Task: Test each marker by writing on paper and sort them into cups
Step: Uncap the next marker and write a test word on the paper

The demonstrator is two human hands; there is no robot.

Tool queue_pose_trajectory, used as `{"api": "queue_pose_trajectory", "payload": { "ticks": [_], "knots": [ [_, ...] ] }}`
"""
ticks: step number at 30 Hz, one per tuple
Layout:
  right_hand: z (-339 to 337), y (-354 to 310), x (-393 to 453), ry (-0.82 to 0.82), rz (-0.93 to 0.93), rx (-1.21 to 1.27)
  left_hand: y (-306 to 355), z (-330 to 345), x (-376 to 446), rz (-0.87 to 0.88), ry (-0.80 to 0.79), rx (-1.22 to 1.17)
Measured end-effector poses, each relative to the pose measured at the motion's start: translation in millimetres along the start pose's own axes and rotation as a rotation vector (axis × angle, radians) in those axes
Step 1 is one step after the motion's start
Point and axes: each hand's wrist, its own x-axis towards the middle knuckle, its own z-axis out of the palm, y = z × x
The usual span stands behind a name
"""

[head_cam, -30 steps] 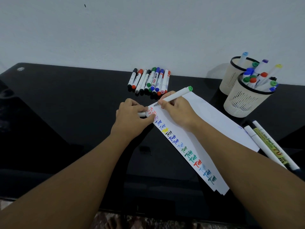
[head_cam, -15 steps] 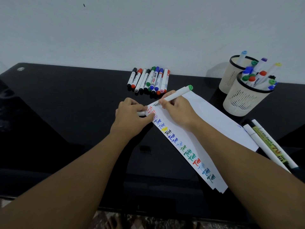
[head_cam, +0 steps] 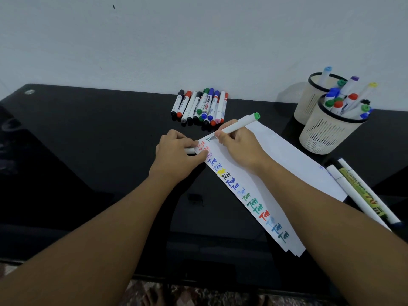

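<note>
My right hand (head_cam: 237, 149) grips a white marker with a green end (head_cam: 240, 124), its tip touching the far left corner of the white paper (head_cam: 287, 160), where a green stroke shows. A column of coloured "Test" words runs down the paper's left edge. My left hand (head_cam: 176, 154) holds a white marker cap (head_cam: 189, 150) and rests on the paper's edge. A row of several markers (head_cam: 202, 107) lies by the wall. Two cream mesh cups stand at the right: the near cup (head_cam: 326, 133) holds several markers, the far cup (head_cam: 309, 100) holds a few.
The black glass table (head_cam: 88, 151) stretches out to the left. Two long white markers and a yellow-green labelled one (head_cam: 362, 193) lie to the right of the paper. The white wall stands right behind the table.
The marker tip has travelled a little along the paper's top corner, leaving a new green stroke. My left hand has stayed in place.
</note>
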Motion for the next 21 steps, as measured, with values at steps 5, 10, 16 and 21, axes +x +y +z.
{"api": "queue_pose_trajectory", "payload": {
  "ticks": [5,10,16,21],
  "knots": [
    [0.6,1.1,0.2,0.04,-0.011,-0.005,-1.3,-0.6,0.8,0.001,0.001,0.001],
    [0.3,0.2,0.8,0.027,-0.007,-0.017,-0.6,-0.5,1.2,-0.008,-0.002,-0.008],
    [0.1,1.0,0.6,0.025,-0.002,-0.029,0.6,-0.9,0.8,0.0,0.003,-0.003],
    [0.7,0.6,0.8,0.046,-0.013,-0.003,1.3,-1.5,0.6,-0.007,-0.002,-0.017]
  ]
}}
